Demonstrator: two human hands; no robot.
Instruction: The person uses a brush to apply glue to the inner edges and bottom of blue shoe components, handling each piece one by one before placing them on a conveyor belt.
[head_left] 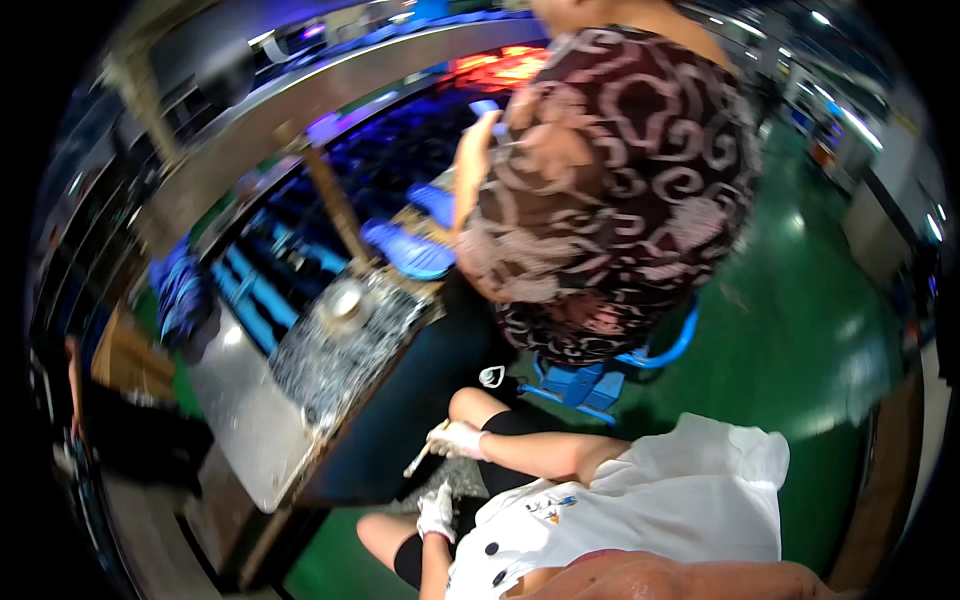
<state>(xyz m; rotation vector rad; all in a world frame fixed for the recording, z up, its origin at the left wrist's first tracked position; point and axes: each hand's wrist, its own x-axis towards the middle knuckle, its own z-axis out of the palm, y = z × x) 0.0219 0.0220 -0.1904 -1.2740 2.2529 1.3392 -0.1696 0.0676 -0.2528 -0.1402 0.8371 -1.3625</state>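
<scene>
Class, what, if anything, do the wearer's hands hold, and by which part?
The white-gloved right hand grips a slim, pale stick near its upper end. Whether the white-gloved left hand holds anything cannot be told.

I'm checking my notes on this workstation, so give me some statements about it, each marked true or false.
1. The right hand holds a pale stick. True.
2. The left hand wears a black glove. False: its glove is white.
3. The floor is green. True.
4. The co-worker wears a plain white top. False: the top is dark and patterned.
5. The blue shoe nearest the hands lies on the floor. False: it lies up at the workbench, by the co-worker's arm.
</scene>
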